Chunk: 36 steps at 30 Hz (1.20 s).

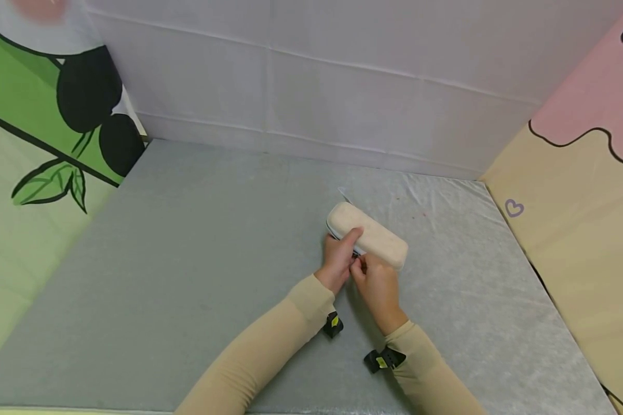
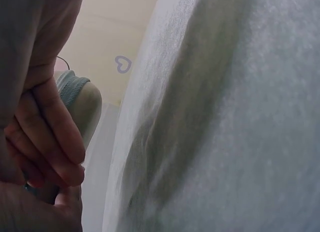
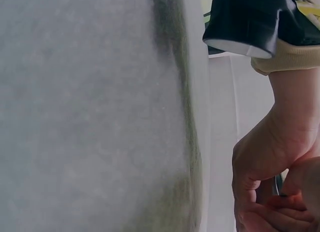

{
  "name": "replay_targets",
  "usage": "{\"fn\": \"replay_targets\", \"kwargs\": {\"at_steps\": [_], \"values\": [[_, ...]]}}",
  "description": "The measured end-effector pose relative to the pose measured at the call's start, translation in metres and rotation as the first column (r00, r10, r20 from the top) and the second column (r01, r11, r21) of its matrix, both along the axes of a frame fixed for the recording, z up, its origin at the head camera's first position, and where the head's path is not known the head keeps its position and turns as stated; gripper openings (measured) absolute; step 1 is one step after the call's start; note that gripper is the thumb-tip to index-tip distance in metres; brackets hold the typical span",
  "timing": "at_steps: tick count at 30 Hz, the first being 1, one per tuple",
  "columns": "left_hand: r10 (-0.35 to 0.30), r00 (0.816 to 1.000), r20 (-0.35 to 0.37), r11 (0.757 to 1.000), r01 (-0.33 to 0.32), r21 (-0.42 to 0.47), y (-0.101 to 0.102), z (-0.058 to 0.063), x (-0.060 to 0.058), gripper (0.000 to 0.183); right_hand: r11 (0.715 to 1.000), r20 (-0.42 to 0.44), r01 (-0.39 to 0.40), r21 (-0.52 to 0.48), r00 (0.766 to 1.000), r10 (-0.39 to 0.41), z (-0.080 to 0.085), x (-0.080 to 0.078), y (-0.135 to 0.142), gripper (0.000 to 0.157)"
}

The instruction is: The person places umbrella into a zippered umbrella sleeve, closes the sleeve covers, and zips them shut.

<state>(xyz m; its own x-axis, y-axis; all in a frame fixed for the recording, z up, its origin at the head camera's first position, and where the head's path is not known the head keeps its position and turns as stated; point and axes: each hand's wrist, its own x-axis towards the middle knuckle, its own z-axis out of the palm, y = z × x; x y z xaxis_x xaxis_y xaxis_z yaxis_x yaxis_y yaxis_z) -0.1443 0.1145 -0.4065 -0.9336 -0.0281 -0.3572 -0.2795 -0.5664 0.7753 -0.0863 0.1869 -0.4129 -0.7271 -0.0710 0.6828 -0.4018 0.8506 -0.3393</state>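
Observation:
A cream oblong zippered case (image 1: 376, 233) with rounded ends is held at a slant above the grey cloth. My left hand (image 1: 337, 256) grips its near long side, with the thumb on the top face. Close beside it, my right hand (image 1: 380, 285) has its fingers curled and pinches at the zipper along the near edge. The zipper pull itself is mostly hidden by the fingers. In the left wrist view, one end of the case (image 2: 90, 110) shows a grey-green zipper band (image 2: 72, 90) behind the fingers. The case looks closed where its edge shows.
Grey cloth (image 1: 213, 259) covers the table. A pale fabric wall (image 1: 316, 86) stands behind it, with printed panels on the left (image 1: 31, 230) and right (image 1: 566, 230). A small thin pale piece (image 1: 344, 193) shows past the case's far end. Both wrists wear black cameras.

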Motion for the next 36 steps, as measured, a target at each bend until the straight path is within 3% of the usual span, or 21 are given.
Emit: {"fn": "replay_targets", "kwargs": {"at_steps": [12, 18, 28, 32, 36], "values": [[0.005, 0.998, -0.056, 1.000, -0.005, 0.003, 0.000, 0.002, 0.003, 0.040, 1.000, -0.008, -0.005, 0.004, 1.000, 0.005, 0.002, 0.000, -0.002, 0.011], [0.004, 0.999, -0.041, 1.000, -0.004, -0.004, 0.000, 0.003, 0.005, 0.042, 1.000, 0.006, -0.011, -0.001, 1.000, 0.011, 0.002, 0.000, -0.002, 0.013], [-0.090, 0.995, 0.034, 0.992, 0.087, 0.091, -0.011, 0.004, -0.004, 0.043, 0.999, -0.023, -0.044, -0.002, 0.999, 0.044, 0.006, -0.002, 0.004, 0.012], [-0.162, 0.984, 0.069, 0.985, 0.158, 0.065, -0.020, 0.003, -0.012, 0.038, 0.999, -0.033, -0.044, 0.011, 0.998, 0.044, 0.007, -0.001, 0.006, 0.012], [-0.223, 0.969, 0.103, 0.974, 0.216, 0.073, -0.031, 0.002, -0.018, 0.050, 0.999, -0.037, -0.046, 0.015, 0.998, 0.047, 0.006, -0.001, 0.009, 0.013]]}}
